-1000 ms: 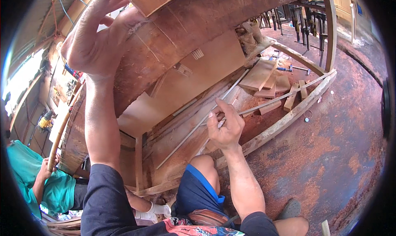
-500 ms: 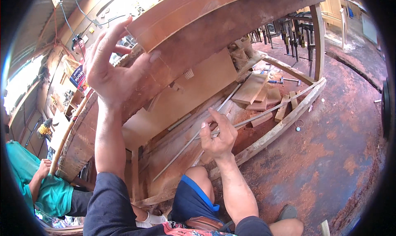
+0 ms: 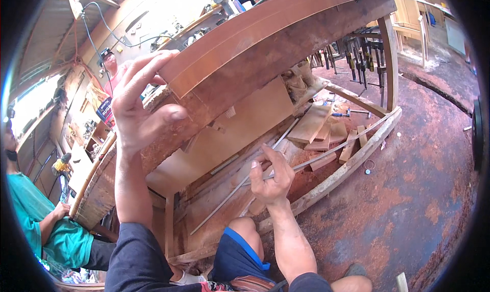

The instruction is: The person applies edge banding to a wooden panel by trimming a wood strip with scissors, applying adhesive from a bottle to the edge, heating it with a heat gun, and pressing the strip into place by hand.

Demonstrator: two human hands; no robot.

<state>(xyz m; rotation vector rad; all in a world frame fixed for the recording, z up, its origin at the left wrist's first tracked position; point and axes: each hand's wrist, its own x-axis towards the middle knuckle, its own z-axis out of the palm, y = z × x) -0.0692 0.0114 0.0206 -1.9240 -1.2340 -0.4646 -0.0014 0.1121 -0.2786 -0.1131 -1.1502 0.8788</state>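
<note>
My left hand (image 3: 140,108) is raised with its fingers and thumb apart, beside the end of a long reddish-brown wooden board (image 3: 240,42). Its fingertips are at the board's upper corner; whether they touch the wood is hard to tell. The thumb points at the worn brown tabletop edge (image 3: 224,95) under the board. Lower down, my right hand (image 3: 273,180) hovers palm up, fingers loosely curled and apart from the thumb, with nothing seen in it. Behind it pass thin wooden strips (image 3: 224,205) on the frame below the bench.
Wood offcuts (image 3: 311,123) lie under the bench, inside a low curved rail (image 3: 326,182). Several clamps (image 3: 365,57) hang at the far right. A person in green (image 3: 61,215) sits at the left, near a yellow drill (image 3: 62,163). Another person (image 3: 109,67) is farther back.
The view has shifted, so the bench and board sit slightly lower at left. My left thumb has come away from the board's lower corner. My right hand stays nearly the same.
</note>
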